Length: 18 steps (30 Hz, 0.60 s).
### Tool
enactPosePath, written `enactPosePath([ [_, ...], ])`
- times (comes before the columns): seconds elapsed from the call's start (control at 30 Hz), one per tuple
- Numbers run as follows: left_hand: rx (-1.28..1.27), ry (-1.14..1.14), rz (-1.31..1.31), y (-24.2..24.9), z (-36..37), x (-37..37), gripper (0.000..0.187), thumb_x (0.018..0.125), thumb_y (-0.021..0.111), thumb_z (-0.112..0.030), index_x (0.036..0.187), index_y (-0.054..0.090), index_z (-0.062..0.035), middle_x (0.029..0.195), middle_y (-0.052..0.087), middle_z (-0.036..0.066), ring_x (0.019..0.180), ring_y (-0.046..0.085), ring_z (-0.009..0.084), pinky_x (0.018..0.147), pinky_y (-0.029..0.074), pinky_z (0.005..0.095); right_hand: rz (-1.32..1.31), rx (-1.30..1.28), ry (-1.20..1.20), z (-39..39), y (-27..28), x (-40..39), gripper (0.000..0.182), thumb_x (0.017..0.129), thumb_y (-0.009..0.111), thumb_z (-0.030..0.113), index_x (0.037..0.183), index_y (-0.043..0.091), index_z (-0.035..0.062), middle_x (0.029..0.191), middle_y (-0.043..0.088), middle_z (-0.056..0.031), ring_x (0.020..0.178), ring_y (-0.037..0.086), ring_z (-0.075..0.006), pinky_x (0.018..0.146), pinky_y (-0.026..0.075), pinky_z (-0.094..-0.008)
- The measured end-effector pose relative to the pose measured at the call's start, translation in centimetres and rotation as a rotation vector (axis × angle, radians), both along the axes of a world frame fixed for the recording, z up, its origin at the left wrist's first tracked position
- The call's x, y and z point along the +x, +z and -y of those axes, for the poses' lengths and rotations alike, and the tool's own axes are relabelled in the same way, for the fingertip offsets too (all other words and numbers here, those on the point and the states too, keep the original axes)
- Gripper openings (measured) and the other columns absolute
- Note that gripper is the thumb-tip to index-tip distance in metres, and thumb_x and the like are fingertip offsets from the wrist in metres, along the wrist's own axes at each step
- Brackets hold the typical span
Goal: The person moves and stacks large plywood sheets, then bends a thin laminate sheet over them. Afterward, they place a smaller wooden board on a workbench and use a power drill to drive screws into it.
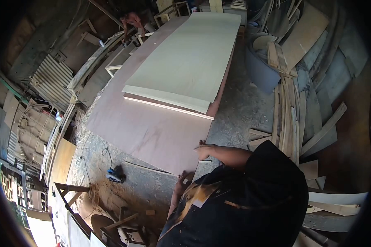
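gripping the brown plywood sheet (144, 127), left hand (180, 181), right hand (203, 151)

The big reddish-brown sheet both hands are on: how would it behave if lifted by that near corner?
The reddish-brown sheet looks thin and very broad, so it would probably flex and sag rather than stay stiff. The pale board stacked on it likely pins it down. With the left hand and right hand at one corner, it may pivot awkwardly.

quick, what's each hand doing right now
Left hand: gripping the near corner of the brown plywood sheet, fingers curled on its edge.
Right hand: closed on the sheet's right edge, near the same corner.
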<state>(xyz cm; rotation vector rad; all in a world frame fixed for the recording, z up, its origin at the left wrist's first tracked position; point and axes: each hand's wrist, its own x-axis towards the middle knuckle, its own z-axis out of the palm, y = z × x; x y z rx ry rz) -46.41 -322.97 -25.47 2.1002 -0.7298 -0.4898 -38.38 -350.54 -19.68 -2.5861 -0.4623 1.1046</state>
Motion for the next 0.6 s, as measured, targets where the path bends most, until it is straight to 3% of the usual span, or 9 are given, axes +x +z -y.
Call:
enactPosePath([
  [0.03,-0.003,0.01,-0.023,0.6,0.2,0.1,0.047,0.078,0.063,-0.018,0.122,0.05,-0.0128,0.133,0.038,0.02,0.13,0.028,0.0294,0.108,0.015,0.0423,0.049,0.086,-0.021,0.2,0.5,-0.3,0.082,0.069,0.06,0.031,0.136,0.022,0.0032,0.129,0.014,-0.0448,0.124,0.012,-0.0567,0.107,0.016,-0.0501],
  [0.23,0.039,0.101,-0.175,2.6,0.6,-0.5,0.045,0.078,0.063,-0.018,0.121,0.051,-0.0139,0.136,0.036,0.018,0.13,0.026,0.0326,0.108,0.017,0.0386,0.267,0.026,-0.104,-0.8,-4.4,-1.4,0.084,0.066,0.06,0.025,0.136,0.021,-0.0014,0.131,0.015,-0.0433,0.126,0.004,-0.0552,0.106,0.007,-0.0546],
  [0.47,0.093,0.132,-0.152,2.6,0.7,-1.0,0.043,0.078,0.061,-0.018,0.12,0.052,-0.016,0.137,0.035,0.014,0.129,0.022,0.0397,0.106,0.023,0.0401,0.26,0.119,-0.123,-0.5,-5.2,-1.5,0.081,0.066,0.058,0.022,0.135,0.023,-0.0032,0.135,0.019,-0.0369,0.128,-0.001,-0.0531,0.107,0.002,-0.0552],
  [0.53,0.055,0.148,-0.131,2.5,0.9,-1.0,0.041,0.078,0.061,-0.017,0.118,0.053,-0.0136,0.135,0.036,0.018,0.129,0.026,0.0363,0.107,0.02,0.0396,0.255,0.148,-0.11,-0.4,-5.4,-1.3,0.078,0.067,0.056,0.019,0.136,0.023,0.0007,0.13,0.004,-0.0471,0.124,-0.002,-0.0583,0.107,0.005,-0.0534],
  [0.6,0.037,0.151,-0.126,2.4,1.1,-1.2,0.04,0.078,0.061,-0.017,0.117,0.053,-0.0123,0.134,0.037,0.02,0.129,0.028,0.0346,0.107,0.018,0.0393,0.264,0.143,-0.125,-0.5,-5.5,-1.3,0.077,0.067,0.056,0.019,0.135,0.025,0.0,0.13,0.005,-0.0471,0.124,0.0,-0.0585,0.106,0.007,-0.0543],
])
